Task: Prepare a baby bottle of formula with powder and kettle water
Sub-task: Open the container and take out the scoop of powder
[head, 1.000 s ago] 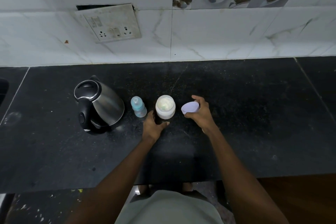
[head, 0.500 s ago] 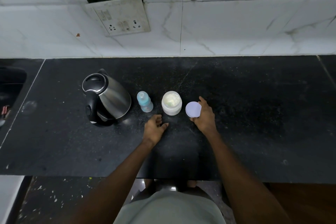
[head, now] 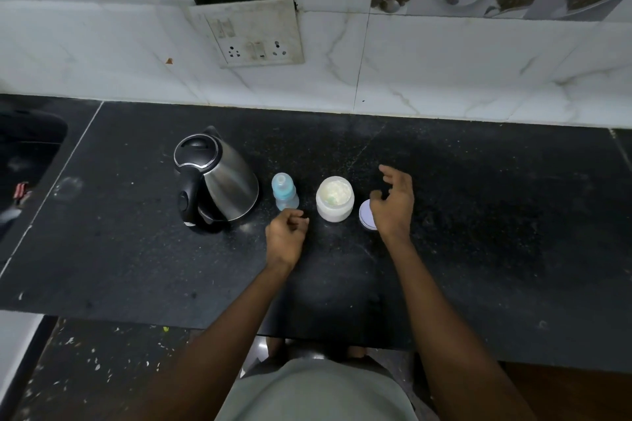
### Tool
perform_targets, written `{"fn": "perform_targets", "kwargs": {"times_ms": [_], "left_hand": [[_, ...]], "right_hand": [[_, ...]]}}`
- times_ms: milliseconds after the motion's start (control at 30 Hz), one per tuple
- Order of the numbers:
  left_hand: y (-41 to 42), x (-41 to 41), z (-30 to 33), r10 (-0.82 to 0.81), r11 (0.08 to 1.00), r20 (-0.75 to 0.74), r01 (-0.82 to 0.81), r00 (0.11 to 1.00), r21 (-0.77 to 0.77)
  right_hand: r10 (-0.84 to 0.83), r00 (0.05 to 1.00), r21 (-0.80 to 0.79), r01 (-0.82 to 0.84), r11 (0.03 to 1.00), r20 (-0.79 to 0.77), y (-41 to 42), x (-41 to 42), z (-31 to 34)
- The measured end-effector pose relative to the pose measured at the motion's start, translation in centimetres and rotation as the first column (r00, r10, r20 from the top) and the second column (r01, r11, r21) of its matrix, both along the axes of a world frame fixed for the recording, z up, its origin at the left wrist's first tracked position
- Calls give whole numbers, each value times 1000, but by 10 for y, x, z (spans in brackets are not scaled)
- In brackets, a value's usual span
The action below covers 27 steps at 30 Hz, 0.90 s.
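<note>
From the head camera the job looks barely begun; the formula powder jar [head: 334, 199] stands open on the black countertop [head: 478, 232], roughly midway between its back edge by the wall tiles and its front edge, white powder showing inside; its lid [head: 365, 215] lies flat just beside it on the right; the baby bottle [head: 284, 192] still wears its blue teat cap, so by my reckoning no powder or water has gone in; the steel kettle [head: 213, 184] sits untouched, lid down, nearer the counter's left end.

The right hand [head: 393, 203] hovers over the lid with fingers spread and relaxed, holding nothing; the jar is just to its left.

The left hand [head: 285, 232] rests near the counter with fingers loosely curled, empty as far as I can see; the bottle stands just beyond its knuckles, not touching.

Still left, I'd judge: uncap the bottle, scoop powder, pour water, close and shake.
</note>
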<state>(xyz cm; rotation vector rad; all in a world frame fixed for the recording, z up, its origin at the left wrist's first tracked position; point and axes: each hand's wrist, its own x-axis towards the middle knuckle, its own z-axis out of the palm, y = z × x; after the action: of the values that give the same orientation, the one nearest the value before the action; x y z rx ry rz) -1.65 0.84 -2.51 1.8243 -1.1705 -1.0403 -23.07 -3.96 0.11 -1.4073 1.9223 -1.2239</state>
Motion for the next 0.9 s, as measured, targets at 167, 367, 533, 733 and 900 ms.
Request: {"fn": "perform_targets", "kwargs": {"times_ms": [167, 367, 533, 733, 900], "left_hand": [[-3, 17, 7, 83, 993, 25, -81, 996, -86], [-10, 36, 12, 96, 990, 43, -91, 994, -106], [-11, 32, 10, -24, 996, 0, 24, 1000, -84], [-12, 15, 5, -136, 989, -31, 134, 990, -54], [-14, 15, 4, -183, 982, 2, 183, 983, -47]], "right_hand": [[72, 996, -172, -80, 982, -51, -19, 34, 32], [214, 969, -160, -232, 960, -119, -27, 74, 43], [383, 888, 158, -353, 922, -255, -23, 69, 34], [437, 852, 397, -308, 864, -288, -13, 60, 33], [454, 839, 434, -304, 848, -300, -16, 48, 32]]}}
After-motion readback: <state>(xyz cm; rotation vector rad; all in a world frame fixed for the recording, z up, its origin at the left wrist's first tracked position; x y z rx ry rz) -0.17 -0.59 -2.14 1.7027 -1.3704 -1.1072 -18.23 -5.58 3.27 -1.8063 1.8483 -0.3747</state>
